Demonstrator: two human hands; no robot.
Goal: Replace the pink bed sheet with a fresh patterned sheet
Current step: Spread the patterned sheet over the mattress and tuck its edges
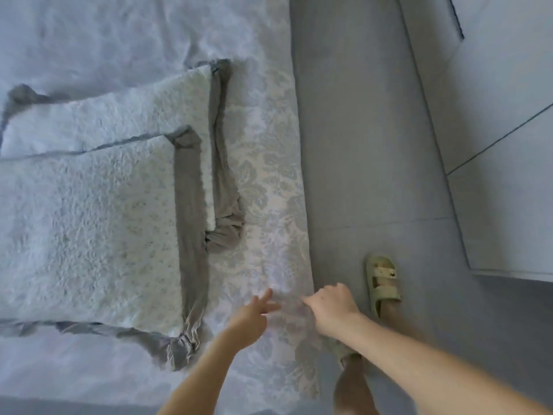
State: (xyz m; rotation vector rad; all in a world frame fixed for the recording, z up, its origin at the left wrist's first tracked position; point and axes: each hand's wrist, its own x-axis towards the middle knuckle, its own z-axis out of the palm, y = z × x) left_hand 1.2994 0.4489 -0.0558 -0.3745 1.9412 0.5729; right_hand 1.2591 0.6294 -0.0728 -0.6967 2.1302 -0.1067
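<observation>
Now at the side edge of the bed point(302, 187), with the person standing on the floor point(374, 130) beside it. One foot in a green sandal point(383, 280) is near the edge.

- Patterned sheet point(269, 181): already spread over the bed. It runs along the side edge and drapes a little over it near the person's legs. No pink sheet is in view.
- Left hand point(254, 313): fingers straight and spread, tips resting on the sheet top just inside the edge. It holds nothing.
- Right hand point(330, 310): fingers curled at the edge itself. It looks to be pinching a fold of the sheet where it turns over the side, though blur hides the exact grip.
- Key relation: the sheet's free border runs along the bed edge, away from the person and back past the knees, directly under the right hand. That hand is nearer the border, while the left lies further in on the bed. A pull or tuck would likely go outward and down over this edge, with the left hand flattening.
- Near pillow point(89, 229) and far pillow point(104, 115): both lie on the sheet further in from the edge, overlapping, long axes across the bed, grey-bordered.
- Containers: none seen.

Judgement: the swap seems mostly done, and what remains is smoothing or tucking at this edge.
</observation>
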